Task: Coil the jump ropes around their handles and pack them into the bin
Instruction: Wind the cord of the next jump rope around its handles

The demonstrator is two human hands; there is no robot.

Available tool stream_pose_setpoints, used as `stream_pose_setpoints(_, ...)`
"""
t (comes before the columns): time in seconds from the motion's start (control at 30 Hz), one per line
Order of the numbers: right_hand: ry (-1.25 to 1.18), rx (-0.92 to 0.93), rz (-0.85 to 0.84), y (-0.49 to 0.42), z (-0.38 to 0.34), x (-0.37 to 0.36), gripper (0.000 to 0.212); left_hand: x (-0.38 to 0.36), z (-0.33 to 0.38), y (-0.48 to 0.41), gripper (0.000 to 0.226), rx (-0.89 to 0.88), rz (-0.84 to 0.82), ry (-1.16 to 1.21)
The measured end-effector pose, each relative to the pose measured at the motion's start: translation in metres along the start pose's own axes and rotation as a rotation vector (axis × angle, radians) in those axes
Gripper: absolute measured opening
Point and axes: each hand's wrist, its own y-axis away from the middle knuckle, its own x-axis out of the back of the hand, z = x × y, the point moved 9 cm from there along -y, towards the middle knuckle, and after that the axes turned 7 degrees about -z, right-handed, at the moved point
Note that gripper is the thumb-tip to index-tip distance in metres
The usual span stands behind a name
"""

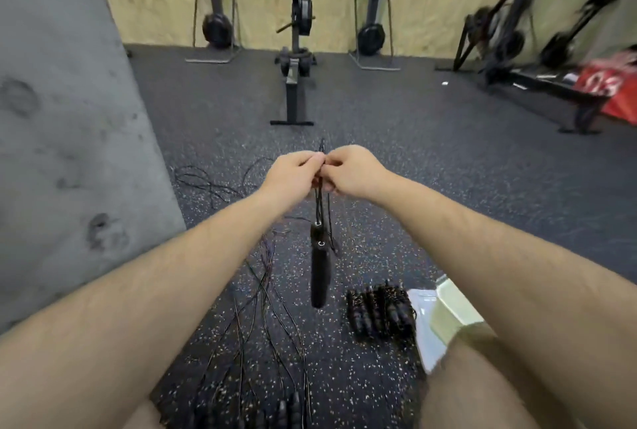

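Tangling is the chief hazard, in my judgement. At the left, loose ropes lie in a thin black snarl on the speckled rubber floor, and more uncoiled cords fan out nearer the person, running down to a row of grips at the bottom edge. A free end swinging down among these could snag and drag them along.

The left hand is curled, pinching the cord of the jump rope in mid-air, above the floor and ahead of the person. Below it the two black handles hang side by side, clear of the floor. The right hand, touching the left, pinches the same cord with bent fingers. The cord is thin and springy-looking, so a loosened pinch would likely let it slip or let any turns unwind; the dangling handles may also sway apart and make tidy wrapping harder. What the fingertips are doing is hidden.

To the right, coiled bundles sit packed together on the floor, outside any container. Just beside them stands the bin, pale and translucent, largely hidden behind the right forearm and leg. I cannot tell whether anything lies inside it.
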Motion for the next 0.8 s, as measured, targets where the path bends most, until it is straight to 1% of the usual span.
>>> stream_pose_setpoints(0.07,-0.045,0.0,0.047,0.006,-0.009,0.004,0.03,0.008,0.01,0.008,0.035,-0.009,-0.043,-0.009)
stream_pose_setpoints(0.13,-0.158,-0.006,0.086,0.014,-0.009,0.002,0.032,0.008,0.007,0.021,0.037,-0.004,-0.102,0.014)
stream_pose_setpoints(0.2,-0.294,-0.008,0.111,0.02,-0.006,-0.001,0.031,-0.001,-0.007,0.035,0.034,0.021,-0.184,0.009)
stream_pose_setpoints(0.27,-0.371,-0.011,0.112,0.022,-0.004,-0.002,0.03,-0.017,-0.019,0.044,0.029,0.047,-0.292,-0.023)
stream_pose_setpoints(0.33,-0.414,-0.009,0.107,0.022,-0.001,-0.002,0.031,-0.025,-0.021,0.044,0.022,0.041,-0.325,0.014)
stream_pose_setpoints(0.43,-0.499,0.012,0.115,0.021,0.001,0.001,0.032,-0.018,-0.017,0.036,0.02,0.037,-0.269,0.136)
stream_pose_setpoints(0.5,-0.509,0.023,0.118,0.018,0.0,0.002,0.029,-0.006,-0.013,0.031,0.019,0.013,-0.215,0.124)
stream_pose_setpoints(0.53,-0.501,0.018,0.103,0.016,0.0,0.001,0.023,0.0,-0.01,0.028,0.02,-0.008,-0.183,0.118)
stream_pose_setpoints(0.57,-0.493,0.007,0.07,0.014,0.001,-0.003,0.017,0.007,-0.007,0.025,0.021,-0.027,-0.146,0.114)
stream_pose_setpoints(0.6,-0.468,-0.001,0.024,0.013,0.0,-0.008,0.015,0.014,-0.002,0.022,0.022,-0.041,-0.111,0.113)
stream_pose_setpoints(0.7,-0.339,-0.002,-0.089,0.016,-0.003,-0.026,0.02,0.026,-0.001,0.012,0.025,-0.05,-0.065,0.149)
stream_pose_setpoints(0.8,-0.39,0.011,-0.081,0.017,-0.006,-0.029,0.017,0.033,-0.003,0.007,0.033,-0.058,-0.017,0.063)
